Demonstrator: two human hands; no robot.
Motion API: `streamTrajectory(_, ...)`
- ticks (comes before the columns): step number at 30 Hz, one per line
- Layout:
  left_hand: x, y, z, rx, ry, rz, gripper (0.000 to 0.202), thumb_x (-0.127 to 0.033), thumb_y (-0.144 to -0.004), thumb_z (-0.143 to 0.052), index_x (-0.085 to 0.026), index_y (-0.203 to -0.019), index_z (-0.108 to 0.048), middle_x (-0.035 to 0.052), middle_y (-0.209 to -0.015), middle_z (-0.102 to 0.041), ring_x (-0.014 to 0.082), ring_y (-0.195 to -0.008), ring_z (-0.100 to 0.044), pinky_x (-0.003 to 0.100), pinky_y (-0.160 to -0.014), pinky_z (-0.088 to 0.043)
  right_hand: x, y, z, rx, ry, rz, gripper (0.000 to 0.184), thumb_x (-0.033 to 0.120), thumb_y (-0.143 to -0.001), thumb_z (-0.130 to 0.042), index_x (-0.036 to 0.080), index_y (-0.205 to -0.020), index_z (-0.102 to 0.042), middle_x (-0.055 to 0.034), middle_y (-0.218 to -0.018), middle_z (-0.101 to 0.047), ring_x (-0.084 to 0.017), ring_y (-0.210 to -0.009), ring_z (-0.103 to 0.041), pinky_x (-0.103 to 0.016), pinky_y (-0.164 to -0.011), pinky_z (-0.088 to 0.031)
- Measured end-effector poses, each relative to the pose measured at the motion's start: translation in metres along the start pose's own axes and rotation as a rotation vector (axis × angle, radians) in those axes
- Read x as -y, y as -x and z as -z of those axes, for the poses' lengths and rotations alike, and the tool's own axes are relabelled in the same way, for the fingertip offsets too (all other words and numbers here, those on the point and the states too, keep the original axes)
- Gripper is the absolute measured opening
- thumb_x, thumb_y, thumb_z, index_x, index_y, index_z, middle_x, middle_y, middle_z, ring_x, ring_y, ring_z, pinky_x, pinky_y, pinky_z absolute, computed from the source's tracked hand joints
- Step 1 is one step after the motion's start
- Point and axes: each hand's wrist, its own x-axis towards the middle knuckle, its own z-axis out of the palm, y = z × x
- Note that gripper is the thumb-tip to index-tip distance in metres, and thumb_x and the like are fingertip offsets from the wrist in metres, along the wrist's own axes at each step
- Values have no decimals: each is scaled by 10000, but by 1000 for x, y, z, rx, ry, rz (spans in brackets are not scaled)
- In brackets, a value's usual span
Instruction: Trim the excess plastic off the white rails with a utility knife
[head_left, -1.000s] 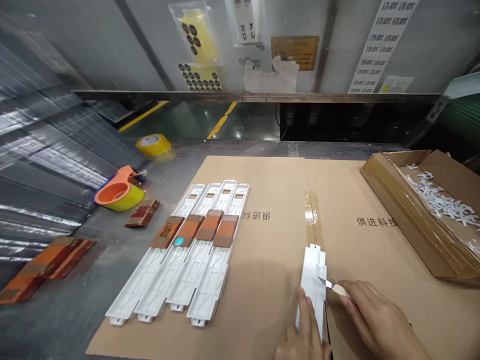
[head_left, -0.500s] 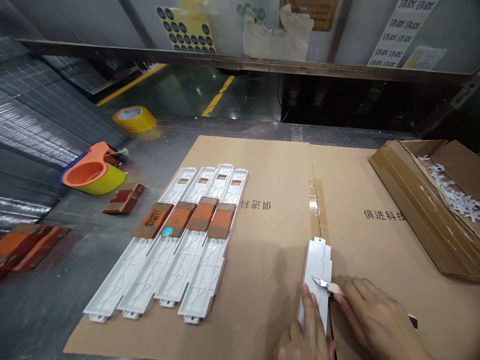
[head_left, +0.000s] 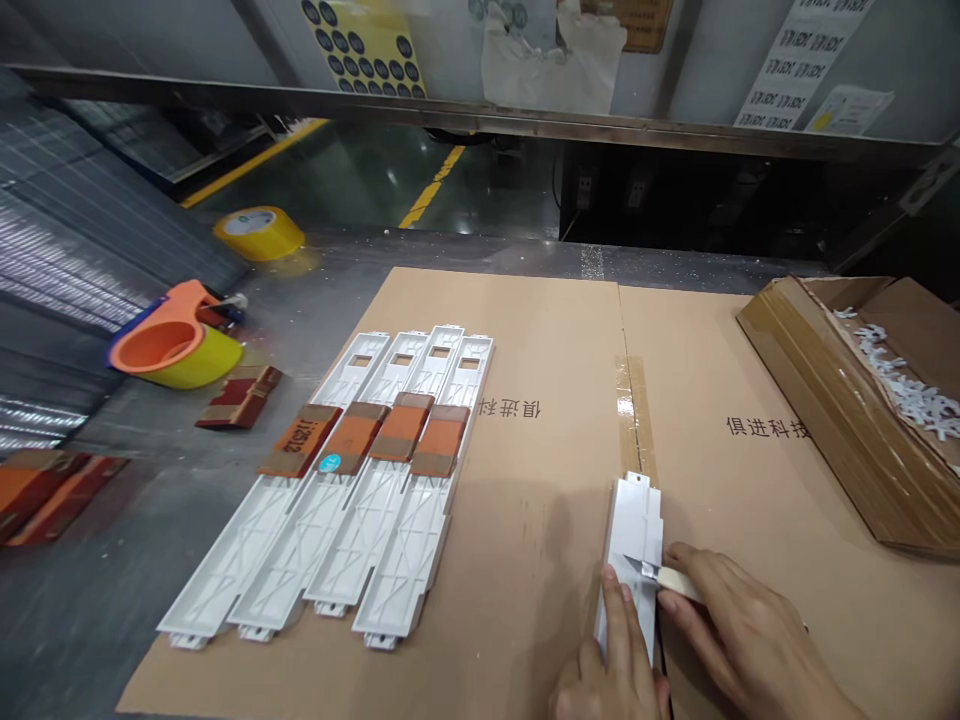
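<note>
Since the white strip [head_left: 635, 518] looks light and stiff, grip its edges; left hand [head_left: 611, 660] clasps near end, right hand [head_left: 742, 620] pinches knife [head_left: 677, 583].

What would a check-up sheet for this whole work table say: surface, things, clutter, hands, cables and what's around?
Surface: cardboard on a dark tabletop.
Work things: white plastic strip; craft knife, its blade at the strip; four more strips, each bearing an orange-brown block.
Clutter: tape dispenser; yellow tape roll; loose block; cardboard box of small white pieces.
Hands: left hand holds the strip, right hand the knife.
Cables: one thin cable near sockets.
Surroundings: yellow sticker sheet; green floor.
</note>
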Motion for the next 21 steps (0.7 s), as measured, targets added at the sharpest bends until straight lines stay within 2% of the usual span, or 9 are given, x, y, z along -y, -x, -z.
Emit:
streamTrajectory(2, 0, 1, -2, -16, -1, 1, 650, -526, -533, -785, -129, -1037, -684, 116, -1089, -665, 131, -433, -522, 239, -294, -440, 2, 1, 0, 7, -49, 36, 249, 326, -950, -362, 201, -1138, -467, -49, -879, -695, -167, -733, -687, -252, -546, -565)
streamTrajectory(5, -1, 2, -5, -29, 5, 8, 624, -540, -553, -766, -129, -1016, -692, 113, -1079, -670, 133, -437, -517, 243, -291, -437, 4, 0, -5, 25, -111, 75, 371, 191, -917, -332, 189, -1285, -385, -51, -953, -708, -157, -787, -694, -244, -591, -574)
streamTrajectory(9, -1, 3, -6, -61, 38, 30, 523, -492, -625, -723, -133, -1003, -696, 95, -1107, -660, 136, -437, -514, 257, -299, -444, 6, -6, -15, 77, -126, 63, 550, 112, -856, -305, 226, -1394, -291, 9, -811, -714, -154, -614, -679, -262, -484, -554)
streamTrajectory(11, -1, 3, -5, -62, 45, 27, 495, -467, -632, -721, -142, -1004, -695, 85, -1114, -657, 140, -437, -519, 263, -300, -448, 7, -9, -18, 81, -96, 62, 541, 127, -857, -317, 225, -1388, -328, 11, -762, -710, -161, -555, -664, -268, -447, -540)
streamTrajectory(14, -1, 2, -3, -30, 56, 31, 527, -452, -605, -749, -138, -1024, -687, 90, -1124, -650, 146, -458, -541, 260, -305, -454, 6, -10, -15, 87, -67, 71, 511, 125, -835, -346, 219, -1325, -453, -15, -754, -715, -161, -558, -667, -257, -473, -541)
streamTrajectory(18, -1, 1, -1, -4, 75, 55, 552, -428, -585, -765, -127, -1040, -680, 103, -1104, -657, 139, -460, -548, 245, -323, -467, 4, -7, -4, 128, -100, 108, 513, 90, -758, -371, 215, -1215, -566, -32, -840, -729, -159, -659, -686, -256, -569, -564)
streamTrajectory(21, -1, 0, -2, -30, 62, 37, 508, -450, -609, -739, -116, -990, -699, 117, -1081, -663, 133, -437, -539, 235, -302, -444, 4, -6, 1, 86, -141, 103, 490, 79, -730, -354, 185, -1131, -614, -40, -892, -728, -160, -691, -689, -274, -602, -579)
